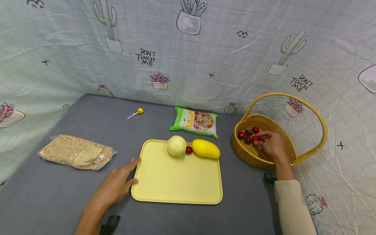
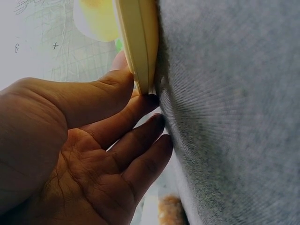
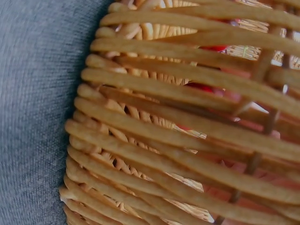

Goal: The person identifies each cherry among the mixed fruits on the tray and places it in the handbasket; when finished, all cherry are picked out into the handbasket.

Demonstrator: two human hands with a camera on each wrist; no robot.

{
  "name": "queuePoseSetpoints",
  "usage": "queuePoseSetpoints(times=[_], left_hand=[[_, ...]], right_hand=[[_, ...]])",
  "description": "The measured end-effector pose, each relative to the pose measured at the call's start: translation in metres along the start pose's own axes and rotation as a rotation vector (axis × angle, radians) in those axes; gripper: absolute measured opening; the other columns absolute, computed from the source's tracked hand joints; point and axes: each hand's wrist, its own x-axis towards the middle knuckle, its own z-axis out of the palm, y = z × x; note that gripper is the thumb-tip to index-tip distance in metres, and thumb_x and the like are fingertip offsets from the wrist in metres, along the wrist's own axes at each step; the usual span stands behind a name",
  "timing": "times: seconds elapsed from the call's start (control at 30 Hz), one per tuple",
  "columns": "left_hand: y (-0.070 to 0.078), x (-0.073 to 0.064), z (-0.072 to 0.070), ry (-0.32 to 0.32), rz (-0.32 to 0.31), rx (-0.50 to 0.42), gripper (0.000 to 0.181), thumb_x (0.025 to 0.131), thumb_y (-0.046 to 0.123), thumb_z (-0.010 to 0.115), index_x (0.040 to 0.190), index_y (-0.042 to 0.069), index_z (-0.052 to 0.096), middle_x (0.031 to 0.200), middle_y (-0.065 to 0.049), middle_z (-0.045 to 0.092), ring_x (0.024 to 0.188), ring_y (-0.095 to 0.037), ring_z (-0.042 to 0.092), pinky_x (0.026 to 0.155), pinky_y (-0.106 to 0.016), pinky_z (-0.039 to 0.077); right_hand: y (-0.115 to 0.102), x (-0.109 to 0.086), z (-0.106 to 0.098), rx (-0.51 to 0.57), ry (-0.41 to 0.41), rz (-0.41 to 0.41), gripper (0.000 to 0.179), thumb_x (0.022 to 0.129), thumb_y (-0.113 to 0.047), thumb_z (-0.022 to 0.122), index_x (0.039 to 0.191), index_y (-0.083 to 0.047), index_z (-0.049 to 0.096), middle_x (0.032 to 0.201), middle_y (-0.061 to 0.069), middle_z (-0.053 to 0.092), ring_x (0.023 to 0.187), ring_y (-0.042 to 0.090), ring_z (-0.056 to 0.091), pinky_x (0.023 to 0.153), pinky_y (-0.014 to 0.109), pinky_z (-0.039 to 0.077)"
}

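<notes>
My left hand (image 1: 116, 182) lies at the left edge of a yellow tray (image 1: 176, 181), its thumb and forefinger spread and touching the rim (image 2: 136, 42). On the tray's far side sit a pale green round fruit or vegetable (image 1: 176, 146), a dark red cherry (image 1: 189, 150) and a yellow mango (image 1: 206, 148). Over on the right, my right hand (image 1: 274, 143) reaches into a woven basket (image 1: 248, 158) and pinches a bright red cherry (image 1: 256, 138). Several darker cherries (image 1: 248, 140) lie around its fingertips. The basket's weave (image 3: 164, 112) hides that hand's fingers in the right wrist view.
A tall handle (image 1: 322, 127) arches over the basket. Behind the tray lies a green and white food packet (image 1: 195, 122). A yellow lollipop (image 1: 140, 111) is at the back, and a clear bag of corn kernels (image 1: 77, 151) lies left. Patterned cloth (image 1: 188, 49) hangs behind the grey table.
</notes>
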Motion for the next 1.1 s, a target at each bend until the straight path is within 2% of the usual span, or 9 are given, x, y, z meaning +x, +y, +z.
queuePoseSetpoints(times=[0.13,0.2,0.5,0.77,0.83,0.93,1.03,1.1], left_hand=[[0.000,0.000,-0.001,0.006,0.004,0.000,0.074,0.092,0.009,0.082,0.158,0.006,0.050,0.151,-0.033,0.056,0.134,-0.050,0.061,0.103,-0.063,0.054],[0.000,0.000,-0.001,0.005,0.005,-0.001,0.074,0.092,0.009,0.081,0.158,0.006,0.050,0.151,-0.033,0.055,0.134,-0.050,0.061,0.103,-0.063,0.055],[0.002,0.000,-0.002,0.006,0.006,0.004,0.073,0.092,0.009,0.081,0.158,0.006,0.050,0.150,-0.033,0.056,0.134,-0.050,0.061,0.103,-0.063,0.055],[0.002,0.000,-0.002,-0.004,0.004,-0.002,0.073,0.093,0.009,0.081,0.159,0.006,0.049,0.151,-0.033,0.055,0.135,-0.050,0.060,0.104,-0.064,0.054],[0.001,0.000,-0.002,-0.003,0.006,-0.001,0.073,0.093,0.009,0.081,0.159,0.006,0.049,0.151,-0.034,0.055,0.135,-0.050,0.060,0.105,-0.064,0.054],[0.001,0.000,-0.002,0.002,0.007,0.001,0.073,0.092,0.009,0.081,0.158,0.005,0.050,0.150,-0.034,0.055,0.134,-0.051,0.060,0.104,-0.064,0.054],[0.001,0.000,-0.002,0.004,0.009,-0.001,0.073,0.092,0.008,0.081,0.158,0.005,0.050,0.150,-0.034,0.055,0.134,-0.051,0.060,0.104,-0.064,0.054],[0.000,0.000,-0.002,0.006,0.013,-0.002,0.073,0.092,0.008,0.081,0.158,0.005,0.050,0.150,-0.034,0.055,0.134,-0.051,0.061,0.103,-0.064,0.055]], right_hand=[[-0.001,0.002,0.001,-0.081,0.002,-0.021,0.034,0.096,-0.023,0.082,0.125,-0.007,0.076,0.135,0.025,0.068,0.114,0.040,0.061,0.076,0.036,0.049],[-0.002,0.002,0.002,-0.108,0.010,-0.029,0.032,0.096,-0.024,0.081,0.124,-0.009,0.077,0.134,0.025,0.068,0.119,0.044,0.060,0.081,0.042,0.051],[-0.005,0.001,0.004,-0.153,0.043,-0.055,0.030,0.096,-0.022,0.081,0.122,-0.006,0.078,0.137,0.027,0.066,0.125,0.050,0.056,0.097,0.059,0.048],[-0.008,-0.001,0.003,-0.124,0.073,-0.078,0.036,0.097,-0.024,0.080,0.129,-0.007,0.076,0.140,0.025,0.067,0.131,0.050,0.055,0.103,0.061,0.047],[-0.009,-0.001,0.002,-0.108,0.101,-0.098,0.037,0.098,-0.024,0.079,0.130,-0.007,0.075,0.139,0.023,0.069,0.122,0.048,0.061,0.095,0.056,0.051],[-0.012,-0.003,0.002,-0.076,0.177,-0.149,0.037,0.098,-0.026,0.079,0.130,-0.008,0.075,0.132,0.022,0.073,0.090,0.038,0.067,0.071,0.042,0.052],[-0.014,-0.007,0.004,-0.041,0.303,-0.218,0.035,0.097,-0.030,0.080,0.127,-0.011,0.077,0.107,0.020,0.077,0.062,0.019,0.057,0.052,0.029,0.043],[-0.015,-0.009,0.007,-0.013,0.402,-0.276,0.034,0.095,-0.031,0.083,0.123,-0.013,0.079,0.089,0.016,0.073,0.055,0.009,0.051,0.048,0.023,0.040]])
